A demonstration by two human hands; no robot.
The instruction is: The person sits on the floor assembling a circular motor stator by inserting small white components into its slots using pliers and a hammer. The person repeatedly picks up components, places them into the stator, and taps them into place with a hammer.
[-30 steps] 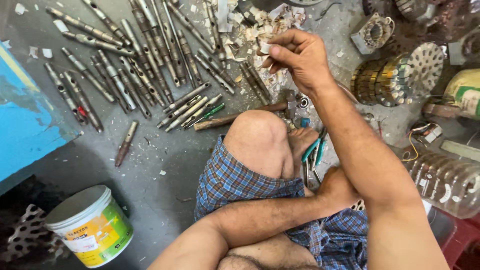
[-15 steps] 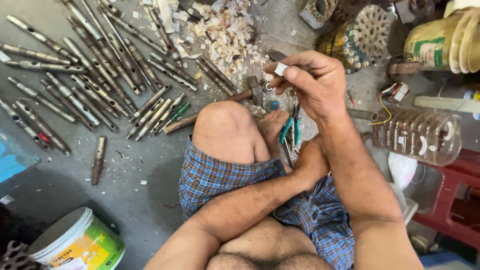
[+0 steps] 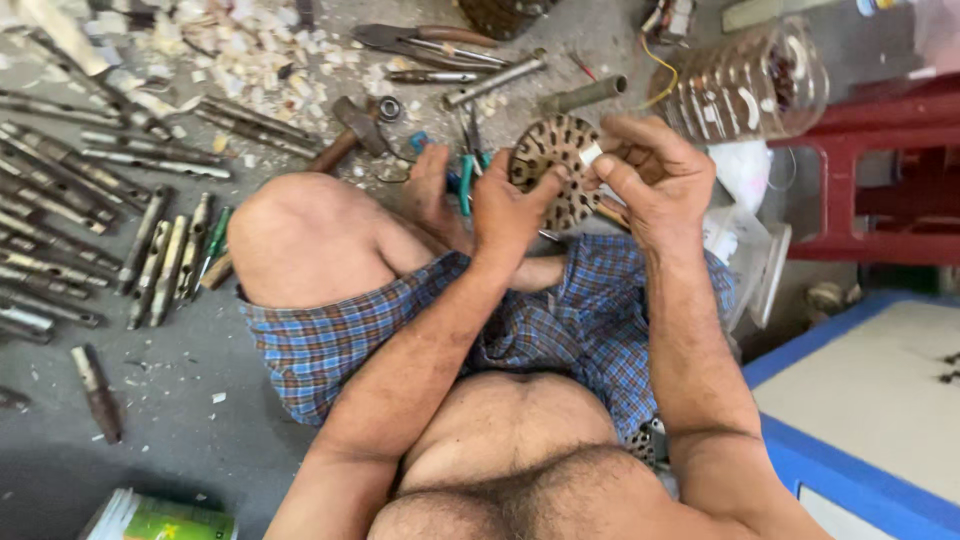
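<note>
Head view: I note a slotted, round metal rotor core (image 3: 556,165) held up in front of the body, above the crossed legs, between both hands. My left hand (image 3: 505,205) cups the core's near edge, its grip closed on the rim with the thumb pressing the face, apparently to steady the disc. My right hand (image 3: 655,180) holds the far edge, and its fingertips pinch a small white piece (image 3: 592,153) at one of the slots; this hand's grip is closed on that piece. Green-handled pliers (image 3: 465,180) lie on the floor just behind the left hand, within easy reach. A hammer (image 3: 345,135) lies beyond the knee. Rows of metal shafts (image 3: 160,260) lie sorted on the floor to the left. A clear plastic jar (image 3: 750,85) lies near the red stool (image 3: 880,170).
</note>
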